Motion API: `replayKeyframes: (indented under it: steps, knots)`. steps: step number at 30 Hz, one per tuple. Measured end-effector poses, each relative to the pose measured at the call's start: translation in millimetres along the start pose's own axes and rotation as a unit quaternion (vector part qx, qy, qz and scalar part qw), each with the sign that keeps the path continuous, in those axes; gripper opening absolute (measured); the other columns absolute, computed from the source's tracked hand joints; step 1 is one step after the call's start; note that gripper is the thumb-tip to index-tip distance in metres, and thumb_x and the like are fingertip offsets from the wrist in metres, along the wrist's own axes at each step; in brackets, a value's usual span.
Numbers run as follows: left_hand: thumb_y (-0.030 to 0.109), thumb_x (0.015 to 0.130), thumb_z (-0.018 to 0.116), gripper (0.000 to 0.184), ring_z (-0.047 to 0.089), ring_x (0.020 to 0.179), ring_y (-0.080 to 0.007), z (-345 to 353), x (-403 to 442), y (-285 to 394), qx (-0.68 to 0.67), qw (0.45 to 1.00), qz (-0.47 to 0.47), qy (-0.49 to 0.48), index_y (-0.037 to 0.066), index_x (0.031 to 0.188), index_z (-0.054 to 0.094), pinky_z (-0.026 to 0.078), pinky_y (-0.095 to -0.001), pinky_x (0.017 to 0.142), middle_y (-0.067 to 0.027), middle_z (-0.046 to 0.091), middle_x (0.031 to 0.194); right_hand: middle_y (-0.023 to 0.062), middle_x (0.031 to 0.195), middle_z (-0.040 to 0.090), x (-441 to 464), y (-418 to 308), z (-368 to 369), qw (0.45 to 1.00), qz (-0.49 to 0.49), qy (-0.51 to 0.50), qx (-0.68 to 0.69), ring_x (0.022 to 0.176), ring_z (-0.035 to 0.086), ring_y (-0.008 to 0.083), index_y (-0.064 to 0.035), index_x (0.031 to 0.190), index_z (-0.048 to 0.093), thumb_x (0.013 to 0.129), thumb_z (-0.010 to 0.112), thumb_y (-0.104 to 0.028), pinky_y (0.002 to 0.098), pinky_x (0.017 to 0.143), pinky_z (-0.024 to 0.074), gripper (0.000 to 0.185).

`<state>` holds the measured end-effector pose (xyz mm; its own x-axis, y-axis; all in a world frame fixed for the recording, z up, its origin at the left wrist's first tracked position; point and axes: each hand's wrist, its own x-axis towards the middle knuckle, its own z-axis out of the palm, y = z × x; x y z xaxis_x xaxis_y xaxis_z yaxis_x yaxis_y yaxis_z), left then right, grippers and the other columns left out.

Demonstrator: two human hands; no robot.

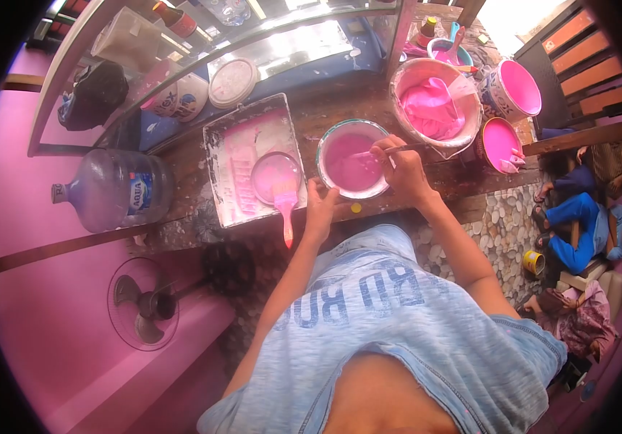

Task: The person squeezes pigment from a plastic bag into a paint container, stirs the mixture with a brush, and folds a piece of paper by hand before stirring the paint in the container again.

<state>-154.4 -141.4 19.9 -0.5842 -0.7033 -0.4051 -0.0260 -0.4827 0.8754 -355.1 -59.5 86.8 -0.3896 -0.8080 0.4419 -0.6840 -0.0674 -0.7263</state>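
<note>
A round white bowl [355,186] with pink paint in it stands near the front edge of the wooden table. My right hand [403,171] is closed on a thin handled tool [415,147], whose far end reaches into the paint. At the bowl's left rim rests my left hand [320,207], its fingers somewhat apart and nothing visible held in them. Left of that hand, a paintbrush [286,205] with pink bristles lies on a round lid [273,168] in the paint-smeared tray [211,163].
Right of the bowl are a bucket with pink cloth [432,108], a paint bucket [519,88] and a pink-filled container [501,146]. A large water bottle [112,189] lies at left. A fan [154,305] stands below. Several people sit at far right.
</note>
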Motion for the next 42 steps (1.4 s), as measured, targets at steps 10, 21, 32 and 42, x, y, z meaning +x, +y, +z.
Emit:
replayKeyframes:
  steps: [10,21,32,42]
  knots:
    - [0.012,0.096,0.053,0.033,0.065,0.097,-0.029,-3,8,7,-0.041,0.999,-0.003,0.032,0.002,0.12,0.033,0.06,-0.0388,0.076,-0.0176,0.049,0.116,0.0128,0.082,0.06,1,-9,-6,0.999,0.038,-0.018,0.016,0.073,0.06,0.032,-0.0031,0.092,0.063,0.09,0.062,-0.008,0.0413,0.064,0.048,0.005]
    - [0.01,0.094,0.058,0.035,0.062,0.1,-0.024,5,10,12,-0.014,0.996,0.074,0.041,0.002,0.12,0.035,0.062,-0.0368,0.077,-0.0143,0.045,0.117,0.0147,0.08,0.058,2,-3,-10,0.998,0.018,-0.053,-0.041,0.073,0.06,0.036,-0.002,0.093,0.059,0.09,0.06,-0.006,0.0427,0.061,0.0477,0.005]
    - [0.011,0.094,0.057,0.035,0.064,0.094,-0.0228,5,5,14,0.0,0.999,0.033,0.02,0.002,0.12,0.036,0.062,-0.036,0.076,-0.0141,0.046,0.115,0.0141,0.084,0.061,1,10,-4,0.999,0.015,0.015,-0.04,0.077,0.062,0.0335,-0.0008,0.093,0.062,0.091,0.061,-0.007,0.0403,0.062,0.0485,0.007]
    - [0.01,0.094,0.054,0.036,0.061,0.1,-0.026,-3,12,10,-0.068,0.997,-0.027,0.016,-0.001,0.122,0.034,0.062,-0.0349,0.073,-0.0177,0.045,0.12,0.0151,0.08,0.062,-4,-21,4,0.996,0.033,-0.066,0.046,0.071,0.062,0.0351,0.0005,0.09,0.063,0.089,0.063,-0.005,0.0402,0.063,0.0482,0.006]
